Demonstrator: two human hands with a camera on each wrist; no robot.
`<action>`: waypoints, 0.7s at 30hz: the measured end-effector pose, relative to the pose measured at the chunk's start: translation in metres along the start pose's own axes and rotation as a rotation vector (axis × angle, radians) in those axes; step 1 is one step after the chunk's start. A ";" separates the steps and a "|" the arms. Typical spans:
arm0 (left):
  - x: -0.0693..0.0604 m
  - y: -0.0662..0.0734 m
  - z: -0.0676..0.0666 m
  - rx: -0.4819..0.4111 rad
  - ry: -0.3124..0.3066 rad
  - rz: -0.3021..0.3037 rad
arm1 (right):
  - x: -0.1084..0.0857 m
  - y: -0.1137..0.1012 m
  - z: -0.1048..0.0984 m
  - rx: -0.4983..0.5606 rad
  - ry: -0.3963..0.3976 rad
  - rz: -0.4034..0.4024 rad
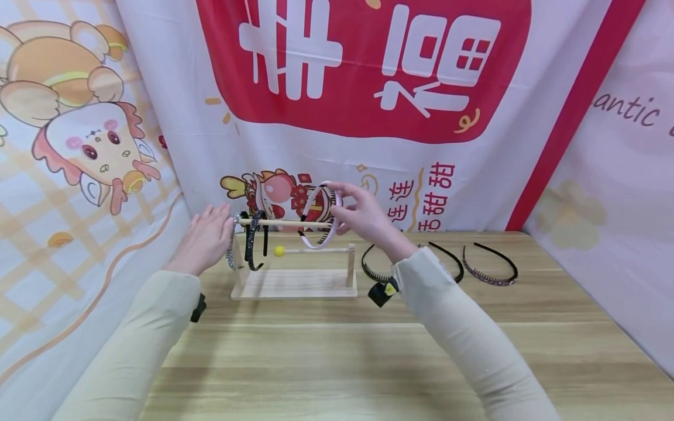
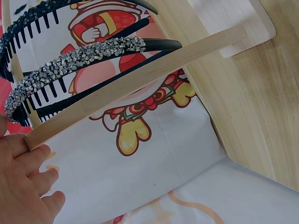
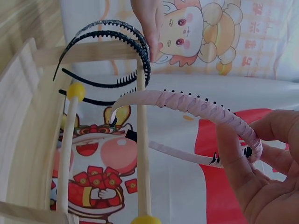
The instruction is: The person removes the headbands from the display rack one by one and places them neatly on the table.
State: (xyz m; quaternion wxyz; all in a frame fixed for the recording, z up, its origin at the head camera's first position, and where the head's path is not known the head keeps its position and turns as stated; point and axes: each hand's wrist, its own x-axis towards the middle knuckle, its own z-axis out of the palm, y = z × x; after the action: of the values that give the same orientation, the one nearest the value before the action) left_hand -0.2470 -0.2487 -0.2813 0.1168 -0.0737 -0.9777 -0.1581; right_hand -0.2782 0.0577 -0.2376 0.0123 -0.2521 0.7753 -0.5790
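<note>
My right hand (image 1: 363, 213) pinches a pale pink toothed headband (image 3: 201, 105) between thumb and fingers at the rack's right side. The headband's two arms pass either side of the upper rod (image 3: 142, 172). My left hand (image 1: 207, 237) touches the top of the left upright (image 2: 93, 105) of the wooden rack (image 1: 295, 285), its fingers fairly straight. Beside it, a silver-grey glittery headband (image 2: 70, 63) and a dark glittery headband (image 1: 251, 240) hang on the upper rod.
On the wooden table (image 1: 337, 356), right of the rack, lie several headbands, including a purplish one (image 1: 492, 279) and a black toothed one (image 1: 375, 275), partly behind my right arm. A yellow ball (image 1: 279, 251) caps the lower rod. Printed cloth (image 1: 179, 52) stands behind.
</note>
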 end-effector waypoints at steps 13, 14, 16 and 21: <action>0.001 -0.002 0.001 0.005 0.004 0.009 | -0.016 0.010 -0.035 -0.006 0.047 -0.021; 0.001 -0.002 0.001 0.006 0.002 0.009 | -0.017 0.011 -0.037 -0.003 0.051 -0.017; 0.001 -0.002 0.002 0.008 0.001 0.010 | -0.020 0.012 -0.042 -0.004 0.059 -0.007; 0.000 -0.001 0.001 0.009 0.002 0.011 | -0.030 0.014 -0.055 -0.027 0.085 0.031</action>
State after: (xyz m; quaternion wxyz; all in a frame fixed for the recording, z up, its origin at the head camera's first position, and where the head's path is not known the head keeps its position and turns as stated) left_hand -0.2479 -0.2495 -0.2828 0.1192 -0.0786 -0.9779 -0.1530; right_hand -0.2745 0.1212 -0.2399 -0.0152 -0.2155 0.7866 -0.5785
